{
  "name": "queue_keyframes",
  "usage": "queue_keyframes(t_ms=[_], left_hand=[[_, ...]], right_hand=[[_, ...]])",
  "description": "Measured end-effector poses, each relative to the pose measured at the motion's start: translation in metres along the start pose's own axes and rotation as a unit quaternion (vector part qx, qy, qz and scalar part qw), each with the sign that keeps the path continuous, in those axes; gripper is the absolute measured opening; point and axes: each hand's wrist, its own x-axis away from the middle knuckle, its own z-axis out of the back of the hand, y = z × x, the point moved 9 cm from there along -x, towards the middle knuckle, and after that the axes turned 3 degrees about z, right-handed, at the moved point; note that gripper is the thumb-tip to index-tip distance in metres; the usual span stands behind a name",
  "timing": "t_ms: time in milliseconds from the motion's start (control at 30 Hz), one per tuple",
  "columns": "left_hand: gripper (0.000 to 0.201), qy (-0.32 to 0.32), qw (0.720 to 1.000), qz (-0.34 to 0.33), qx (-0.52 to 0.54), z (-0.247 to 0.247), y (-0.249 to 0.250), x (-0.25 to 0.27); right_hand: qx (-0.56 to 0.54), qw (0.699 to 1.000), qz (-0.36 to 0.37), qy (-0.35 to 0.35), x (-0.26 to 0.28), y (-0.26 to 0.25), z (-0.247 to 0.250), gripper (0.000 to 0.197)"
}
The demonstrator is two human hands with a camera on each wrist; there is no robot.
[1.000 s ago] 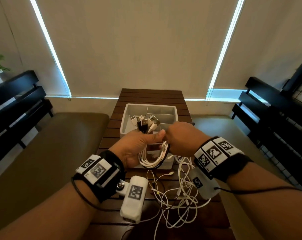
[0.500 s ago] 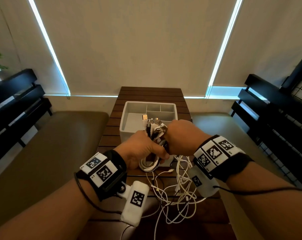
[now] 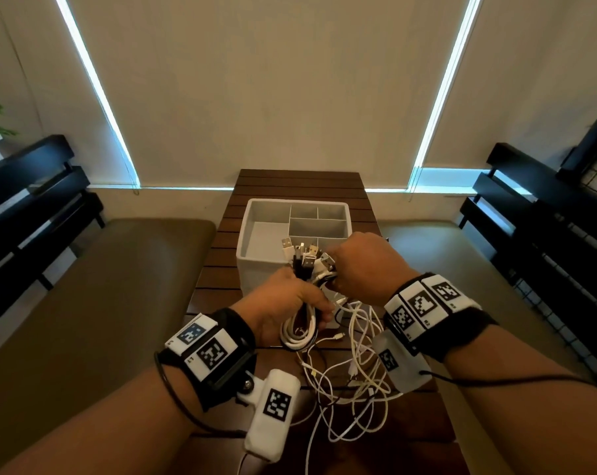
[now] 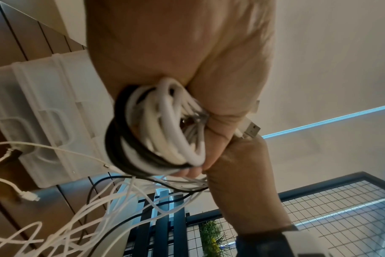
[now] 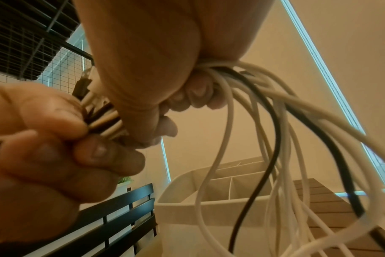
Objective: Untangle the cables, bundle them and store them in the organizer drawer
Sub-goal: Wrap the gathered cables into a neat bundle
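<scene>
The left hand holds a coil of white and black cables, with its fingers curled around the loops. The right hand grips the same cables just beside it, near the USB plugs that stick up between both hands. The loose cable ends hang down to the wooden table. The grey organizer drawer stands on the table just behind the hands.
</scene>
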Motion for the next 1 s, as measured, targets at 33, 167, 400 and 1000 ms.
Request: queue_keyframes(t_ms=[33, 167, 400, 1000], left_hand=[[0.014, -0.008, 1.0, -0.005, -0.001, -0.002, 0.001, -0.001], [0.01, -0.002, 0.999, -0.02, -0.031, -0.003, 0.0, -0.002], [0.013, 0.082, 0.996, -0.031, -0.03, 0.018, -0.006, -0.012], [0.03, 0.057, 0.996, -0.063, 0.028, -0.001, -0.002, -0.025]], right_hand=[[0.006, 1.0, 0.002, 0.001, -0.001, -0.001, 0.0, 0.021], [0.007, 1.0, 0.018, -0.002, 0.0, -0.005, -0.002, 0.021], [-0.039, 0.996, -0.006, 0.084, 0.011, 0.014, -0.01, 0.046], [-0.691, 0.684, -0.196, -0.126, 0.033, -0.023, -0.115, 0.023]])
